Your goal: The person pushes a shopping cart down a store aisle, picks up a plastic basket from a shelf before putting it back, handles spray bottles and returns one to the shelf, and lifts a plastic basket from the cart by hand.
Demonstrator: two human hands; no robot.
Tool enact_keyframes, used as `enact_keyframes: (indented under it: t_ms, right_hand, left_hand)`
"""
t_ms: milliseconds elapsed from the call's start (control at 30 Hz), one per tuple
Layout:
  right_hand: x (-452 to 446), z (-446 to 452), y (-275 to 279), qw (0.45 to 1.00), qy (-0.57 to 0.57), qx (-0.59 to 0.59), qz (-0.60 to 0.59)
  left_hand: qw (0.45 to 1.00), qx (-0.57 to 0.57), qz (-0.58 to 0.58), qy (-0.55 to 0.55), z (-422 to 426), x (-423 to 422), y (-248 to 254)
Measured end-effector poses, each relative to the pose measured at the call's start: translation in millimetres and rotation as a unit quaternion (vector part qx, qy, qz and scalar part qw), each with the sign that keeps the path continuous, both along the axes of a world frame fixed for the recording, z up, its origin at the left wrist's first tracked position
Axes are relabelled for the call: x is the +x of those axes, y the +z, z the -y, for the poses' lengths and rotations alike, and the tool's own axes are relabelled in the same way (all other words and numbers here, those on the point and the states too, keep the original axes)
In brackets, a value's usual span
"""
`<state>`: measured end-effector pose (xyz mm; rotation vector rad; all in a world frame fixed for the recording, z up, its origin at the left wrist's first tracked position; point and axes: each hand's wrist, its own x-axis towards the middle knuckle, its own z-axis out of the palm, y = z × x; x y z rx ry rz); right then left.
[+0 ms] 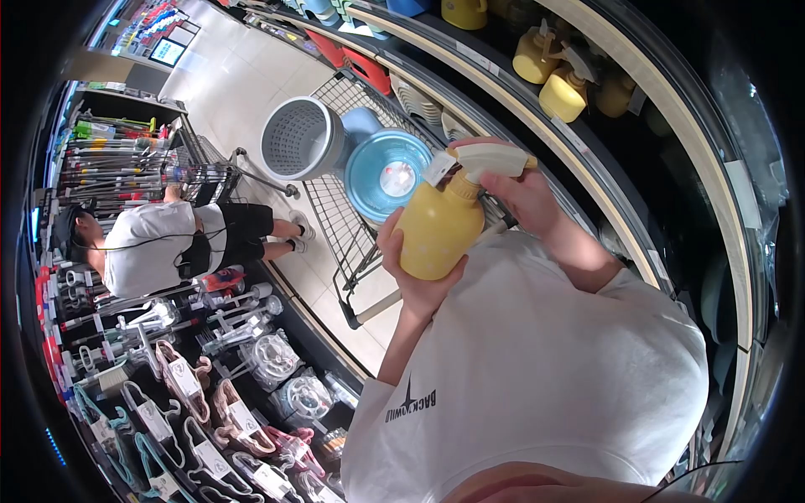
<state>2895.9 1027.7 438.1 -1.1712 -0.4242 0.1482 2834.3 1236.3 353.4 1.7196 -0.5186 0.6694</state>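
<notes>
A yellow spray bottle [439,228] with a cream trigger head [495,158] is held up tilted in front of my chest. Around the lower part of its body, my left hand [419,289] is closed. My right hand [528,199] grips the trigger head from the right side. A small white tag [440,168] hangs by the bottle's neck. Just beyond it, a blue basin [360,172] lies in the shopping cart [323,210], with a white label inside.
A grey perforated basket [285,138] sits at the cart's far side. Similar yellow spray bottles [563,96] stand on the right shelf [495,63]. Hangers [180,381] and packaged goods fill the left rack. Another person [163,239] stands there near a second cart [205,172].
</notes>
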Motion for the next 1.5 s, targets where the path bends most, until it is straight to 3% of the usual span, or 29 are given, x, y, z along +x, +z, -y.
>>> enact_keyframes:
  t_ms: [367, 733, 833, 900, 967, 1133, 1200, 1233, 1300, 1333, 1400, 1500]
  right_hand:
    - [1, -8, -12, 0.997, -0.025, 0.061, -0.044]
    - [-1, -21, 3, 0.998, -0.049, 0.025, -0.037]
    - [-1, -25, 4, 0.998, -0.044, 0.01, -0.039]
    - [-1, -23, 0, 0.998, -0.023, 0.03, -0.045]
    - [0, -16, -12, 1.0, 0.023, 0.011, 0.008]
    - [-1, -13, -24, 0.999, 0.013, 0.011, 0.031]
    - [-1, -14, -20, 0.998, 0.03, 0.012, 0.045]
    - [-2, -15, -19, 0.999, 0.043, 0.011, 0.024]
    - [-3, -13, -18, 0.998, 0.056, 0.01, 0.002]
    - [-3, -13, -18, 0.998, 0.06, 0.013, 0.0]
    - [-2, -13, -18, 0.998, 0.063, 0.016, -0.002]
    - [-2, -12, -19, 0.998, 0.066, -0.012, 0.006]
  left_hand:
    - [0.999, 0.03, -0.001, 0.029, -1, -1, 2]
    - [0.994, 0.057, 0.047, 0.085, 1, -1, -7]
    - [0.998, 0.015, -0.027, 0.06, -1, -6, -10]
    - [0.982, -0.095, -0.162, 0.025, -1, -11, -9]
    - [0.975, -0.113, -0.188, 0.018, -1, -11, -5]
    - [0.956, -0.188, -0.224, -0.006, 4, -5, -12]
    - [0.829, -0.39, -0.346, -0.203, 8, -8, -3]
    - [0.829, -0.39, -0.347, -0.203, 10, -8, 4]
    - [0.625, -0.586, -0.459, -0.236, 13, -8, 16]
    - [0.625, -0.586, -0.459, -0.235, 9, -6, 13]
    - [0.537, -0.598, -0.516, -0.295, 1, 1, 6]
    - [0.511, -0.632, -0.509, -0.284, 5, 1, 16]
